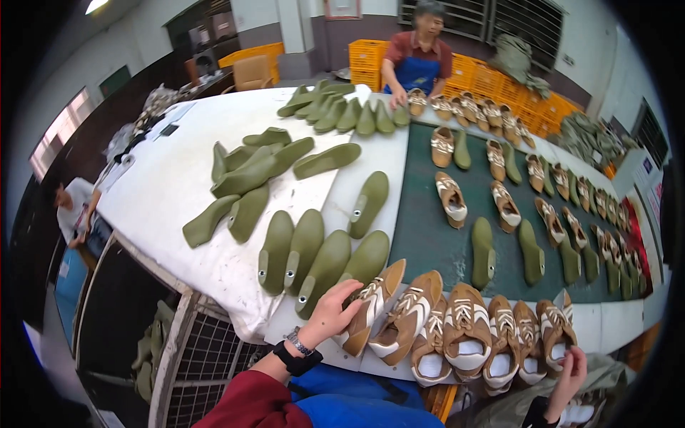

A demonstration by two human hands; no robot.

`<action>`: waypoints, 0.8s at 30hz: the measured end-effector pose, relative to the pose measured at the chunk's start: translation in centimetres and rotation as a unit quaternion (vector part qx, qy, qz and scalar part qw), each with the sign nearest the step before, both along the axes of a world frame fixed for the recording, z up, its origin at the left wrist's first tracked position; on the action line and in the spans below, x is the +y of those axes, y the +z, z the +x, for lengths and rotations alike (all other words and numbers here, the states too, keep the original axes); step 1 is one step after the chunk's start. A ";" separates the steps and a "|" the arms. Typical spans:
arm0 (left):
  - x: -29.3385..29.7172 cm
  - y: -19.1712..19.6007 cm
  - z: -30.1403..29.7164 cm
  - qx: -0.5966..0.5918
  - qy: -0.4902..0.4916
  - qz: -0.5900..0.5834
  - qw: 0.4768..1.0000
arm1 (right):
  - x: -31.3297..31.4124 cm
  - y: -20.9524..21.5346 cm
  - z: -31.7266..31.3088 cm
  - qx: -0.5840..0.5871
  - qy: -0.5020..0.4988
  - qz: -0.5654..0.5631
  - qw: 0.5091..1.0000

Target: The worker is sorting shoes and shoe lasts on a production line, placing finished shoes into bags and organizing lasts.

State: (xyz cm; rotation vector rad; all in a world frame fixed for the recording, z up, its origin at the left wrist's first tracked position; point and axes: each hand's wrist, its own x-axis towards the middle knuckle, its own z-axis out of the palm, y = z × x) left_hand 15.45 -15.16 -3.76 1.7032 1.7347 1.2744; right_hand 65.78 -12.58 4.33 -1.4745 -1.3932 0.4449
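My left hand (332,314), fingers stretched out, lies against the leftmost brown sneaker (375,307) with white stripes. Several similar lace-up sneakers (467,328) stand in a row along the table's near edge, toes pointing away from me. At the row's right end, my right hand (569,374) has its fingers bent together at the heel of a sneaker (555,324). Just beyond my left hand, several green shoe lasts (322,267) stand side by side. Another green last (369,203) lies behind them.
Loose lasts (260,167) are piled on the white table cover (157,207). Paired sneakers and lasts cover the green mat (421,235). Across the table, a co-worker (417,60) in a blue apron handles items. A wire cage (207,364) stands at lower left; orange crates (485,78) line the back.
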 end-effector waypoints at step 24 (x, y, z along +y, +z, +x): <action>-9.3 -12.8 -17.5 0.258 0.276 -0.070 0.923 | -2.3 18.2 -29.8 0.207 0.817 0.141 0.520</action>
